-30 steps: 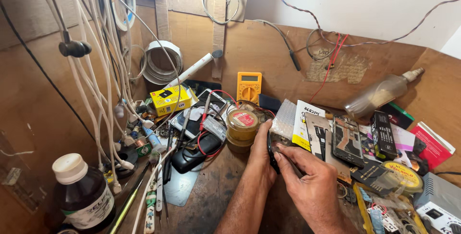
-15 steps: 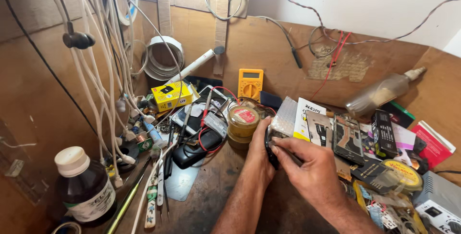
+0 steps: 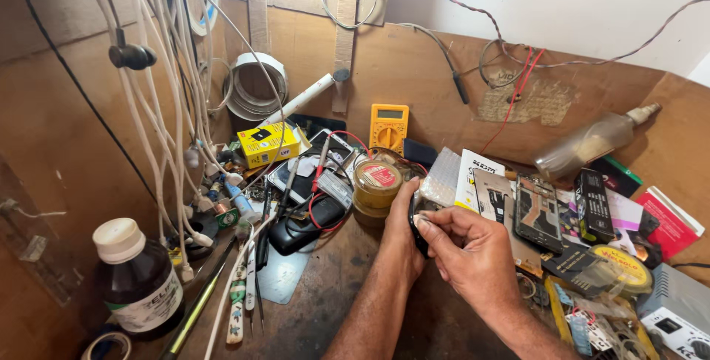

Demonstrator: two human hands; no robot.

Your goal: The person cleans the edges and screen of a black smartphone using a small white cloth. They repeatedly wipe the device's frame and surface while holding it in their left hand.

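Your two hands meet over a small black device, held on edge between them so that only its thin dark rim shows. Your left hand cups it from behind, thumb and fingers wrapped closed around its far side. Your right hand comes in from the near side with thumb and forefinger pinched narrow at the device's upper edge; whether a tool sits in that pinch cannot be told.

Just beyond your left fingers stands a round tin with a red label on its lid, and red probe leads loop from beside it over a black pouch to the left of your grip. Behind the tin, further from you, a yellow multimeter leans against the back board.

Just past your right knuckles lies a bubble-wrap packet, then a white and yellow card pack, and beyond that an opened phone frame with its insides showing.

Well to the left of the grip, white cables hang down the wall, and a dark bottle with a white cap stands near the bench's left edge. A yellow box sits behind the pouch.
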